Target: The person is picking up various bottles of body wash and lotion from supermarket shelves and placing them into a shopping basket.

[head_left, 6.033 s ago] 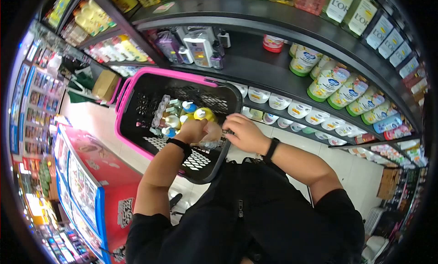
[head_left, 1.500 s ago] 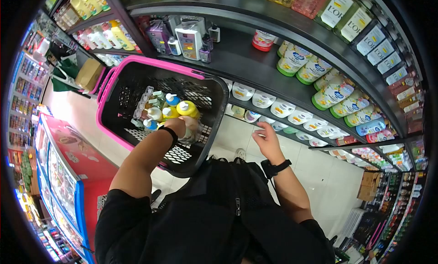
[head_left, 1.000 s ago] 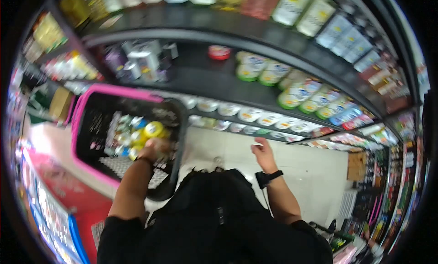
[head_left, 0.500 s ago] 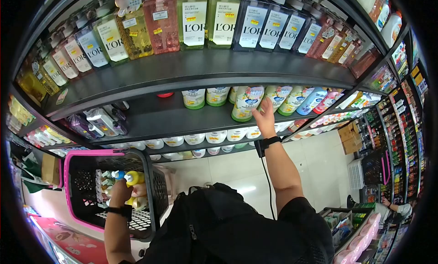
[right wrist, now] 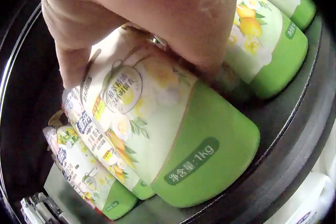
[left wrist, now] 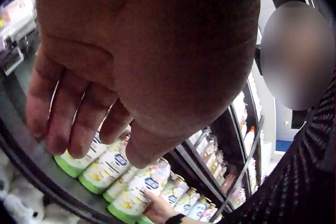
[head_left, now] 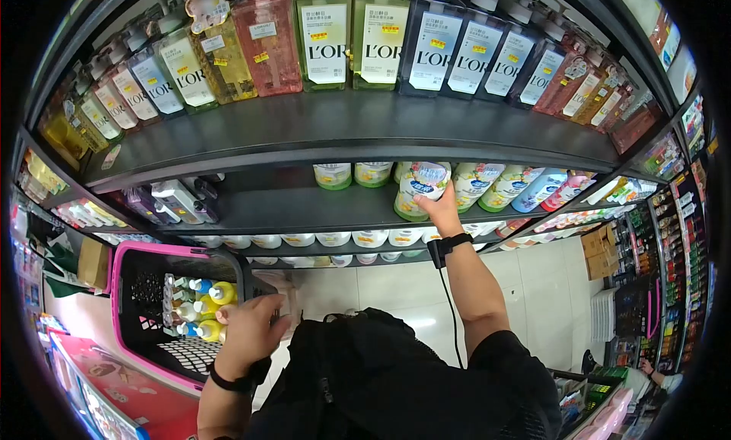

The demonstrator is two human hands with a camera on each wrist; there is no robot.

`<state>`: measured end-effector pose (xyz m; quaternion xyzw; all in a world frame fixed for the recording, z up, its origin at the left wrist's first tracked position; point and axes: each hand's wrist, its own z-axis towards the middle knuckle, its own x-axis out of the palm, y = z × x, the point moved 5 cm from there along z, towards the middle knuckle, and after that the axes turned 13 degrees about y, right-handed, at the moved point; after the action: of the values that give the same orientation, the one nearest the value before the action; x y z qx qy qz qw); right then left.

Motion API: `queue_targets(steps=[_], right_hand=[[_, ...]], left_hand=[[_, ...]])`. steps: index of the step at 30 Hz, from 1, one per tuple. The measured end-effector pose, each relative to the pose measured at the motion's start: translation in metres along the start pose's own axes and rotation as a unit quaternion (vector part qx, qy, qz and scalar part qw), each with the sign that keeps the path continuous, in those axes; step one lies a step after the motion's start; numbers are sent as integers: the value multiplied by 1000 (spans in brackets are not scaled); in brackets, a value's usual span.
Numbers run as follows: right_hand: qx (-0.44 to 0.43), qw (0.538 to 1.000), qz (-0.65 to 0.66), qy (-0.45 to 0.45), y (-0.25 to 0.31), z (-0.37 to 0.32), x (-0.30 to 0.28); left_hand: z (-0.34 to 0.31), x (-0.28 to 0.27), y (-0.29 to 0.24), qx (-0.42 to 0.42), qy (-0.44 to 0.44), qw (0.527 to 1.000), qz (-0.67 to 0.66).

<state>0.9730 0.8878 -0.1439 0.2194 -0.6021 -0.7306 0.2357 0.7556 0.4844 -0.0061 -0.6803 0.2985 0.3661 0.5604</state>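
In the head view my right hand [head_left: 443,209] grips a white-and-green bottle [head_left: 417,190] printed with flowers and fruit. The bottle stands upright on the middle shelf, in a row of similar ones. Seen from the right wrist, thumb and fingers wrap round the upper body of the bottle [right wrist: 142,108], above its "1kg" mark. My left hand [head_left: 251,332] is raised beside the right end of the black basket [head_left: 115,318], holding nothing. Its palm and extended fingers fill the upper left wrist view. Inside the basket are several pump bottles [head_left: 204,307] with yellow and blue tops.
Above runs a shelf board [head_left: 343,124] bearing tall pump bottles [head_left: 327,40]. White bottles [head_left: 369,238] line the lower shelf. A red freezer [head_left: 126,387] stands at the lower left. Cardboard boxes [head_left: 600,250] and another person [head_left: 659,375] are to the right.
My right hand has left the basket's edge, reached to the shelf and taken hold of the bottle. My left hand has come up out of the basket. The view has turned toward the shelves.
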Motion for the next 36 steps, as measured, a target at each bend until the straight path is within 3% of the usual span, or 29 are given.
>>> queue_targets(steps=[5, 7, 11, 14, 16, 17, 21, 26, 30, 33, 36], right_hand=[[0, 1000, 5, -12, 12, -1, 5], [7, 1000, -24, -8, 15, -3, 6], [48, 981, 186, 13, 9, -33, 25], [70, 947, 310, 44, 9, -74, 54], [78, 939, 323, 87, 22, -99, 77], [90, 936, 320, 115, 25, -108, 86], [59, 936, 276, 212, 69, -121, 119], [46, 938, 193, 284, 109, -121, 150], [11, 904, 211, 373, 130, -114, 207], [31, 866, 226, 444, 146, -108, 259], [-8, 850, 210, 484, 160, -106, 314]], left_hand=[[48, 33, -8, 108, 82, 983, -125], [69, 39, -15, 106, 96, 979, -143], [96, 54, -27, 110, 99, 970, -192], [111, 75, -21, 99, 112, 962, -229], [116, 85, -25, 88, 90, 955, -268], [117, 87, -30, 65, 136, 949, -276], [112, 86, -42, 97, 123, 906, -393], [73, 59, -25, 90, 42, 933, -347], [14, -14, -17, 116, 27, 946, -302], [-48, -69, 24, 125, -104, 921, -354], [-110, -128, 38, 103, -196, 909, -354]])
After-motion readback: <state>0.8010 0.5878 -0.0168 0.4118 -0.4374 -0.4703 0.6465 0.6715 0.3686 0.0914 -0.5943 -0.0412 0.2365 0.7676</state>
